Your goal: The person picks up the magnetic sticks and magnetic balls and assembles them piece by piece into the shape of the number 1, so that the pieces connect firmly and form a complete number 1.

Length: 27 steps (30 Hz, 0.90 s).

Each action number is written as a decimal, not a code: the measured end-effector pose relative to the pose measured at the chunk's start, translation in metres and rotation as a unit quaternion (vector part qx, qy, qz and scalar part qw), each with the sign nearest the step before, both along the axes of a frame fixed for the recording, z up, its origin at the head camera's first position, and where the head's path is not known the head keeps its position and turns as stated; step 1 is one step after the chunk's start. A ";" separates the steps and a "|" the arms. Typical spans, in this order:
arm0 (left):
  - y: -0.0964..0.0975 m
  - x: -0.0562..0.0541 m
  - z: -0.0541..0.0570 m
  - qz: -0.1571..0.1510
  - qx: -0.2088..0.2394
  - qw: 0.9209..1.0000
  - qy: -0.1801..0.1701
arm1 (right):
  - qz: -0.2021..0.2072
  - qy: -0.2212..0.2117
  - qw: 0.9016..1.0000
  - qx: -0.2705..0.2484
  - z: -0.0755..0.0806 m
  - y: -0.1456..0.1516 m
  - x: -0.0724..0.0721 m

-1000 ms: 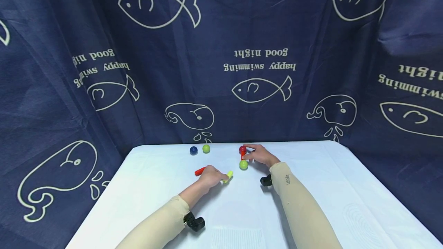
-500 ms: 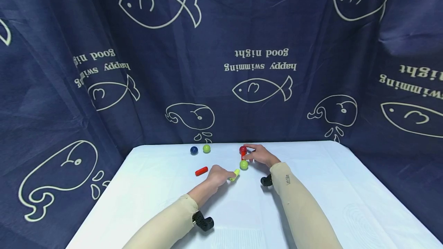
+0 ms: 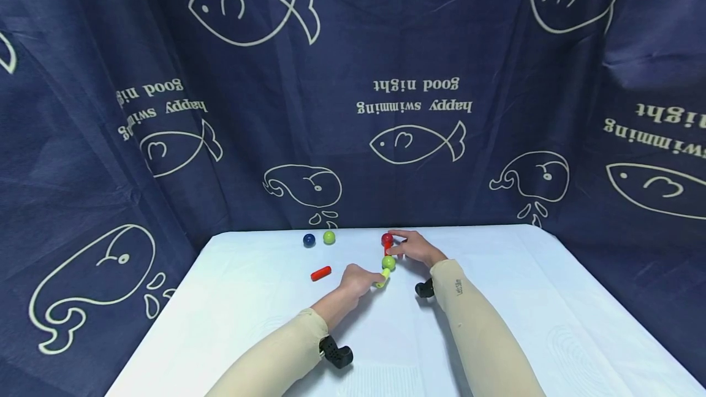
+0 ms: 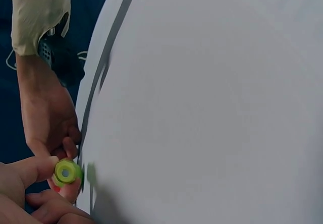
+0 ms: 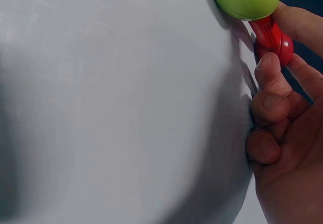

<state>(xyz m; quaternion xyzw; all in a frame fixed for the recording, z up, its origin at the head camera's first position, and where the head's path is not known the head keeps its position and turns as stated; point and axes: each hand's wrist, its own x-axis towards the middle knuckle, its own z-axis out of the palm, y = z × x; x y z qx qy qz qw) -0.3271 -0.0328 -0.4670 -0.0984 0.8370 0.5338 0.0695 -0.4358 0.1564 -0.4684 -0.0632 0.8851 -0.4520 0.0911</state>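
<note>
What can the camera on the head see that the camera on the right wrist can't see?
Only the head view shows the left hand pinching a yellow stick, a loose red stick, a blue ball, a second green ball, a red ball and the fish-print curtain.

Only the right wrist view shows, close up, the fingertips pinching the short red rod.

Both show the right hand, the green ball joined to that rod, and the white table.

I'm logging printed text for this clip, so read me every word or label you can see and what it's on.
"happy swimming" and "good night": printed upside down on the dark blue fish-and-whale backdrop cloth, repeated at left and, cut off, at right.
Small mark on the right sleeve: too small to read.
Nothing readable on the balls, the sticks or the table.
</note>
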 end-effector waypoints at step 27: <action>0.011 -0.005 -0.003 0.015 0.005 1.000 -0.009 | -0.010 -0.013 1.000 -0.004 0.001 -0.001 0.003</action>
